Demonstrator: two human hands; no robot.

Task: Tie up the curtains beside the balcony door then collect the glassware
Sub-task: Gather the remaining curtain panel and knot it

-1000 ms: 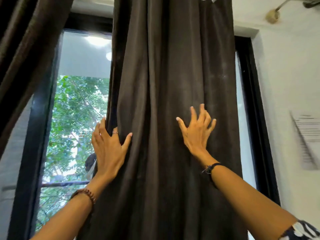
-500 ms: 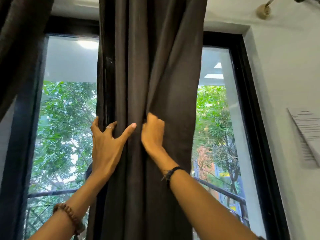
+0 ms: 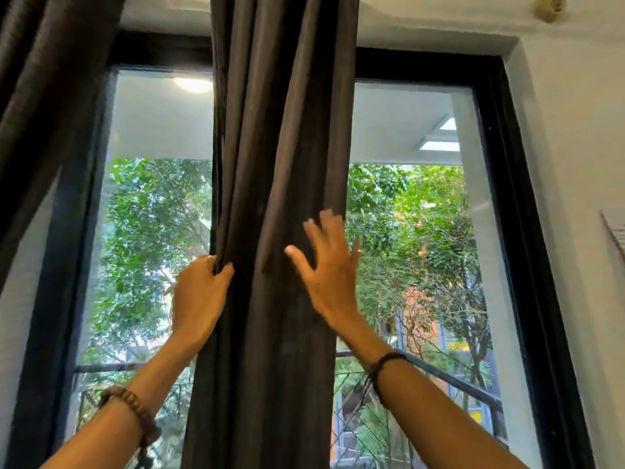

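Observation:
A dark brown curtain [image 3: 280,137] hangs bunched into a narrow column in the middle of the glass balcony door [image 3: 406,130]. My left hand [image 3: 199,296] pinches the curtain's left folds at about chest height. My right hand [image 3: 324,265] is spread with fingers apart at the curtain's right edge, blurred, its palm against or just off the cloth. A second dark curtain [image 3: 40,96] hangs at the far left. No tie-back and no glassware is in view.
The door's black frame [image 3: 517,231] runs down the right, next to a white wall [image 3: 581,164] with a paper sheet [image 3: 615,231] on it. Outside are a balcony railing [image 3: 449,384] and green trees.
The curtain has been gathered from a wide spread into a narrow bunch, uncovering the right pane. My left hand closed on the folds; my right hand let go and opened at the right edge.

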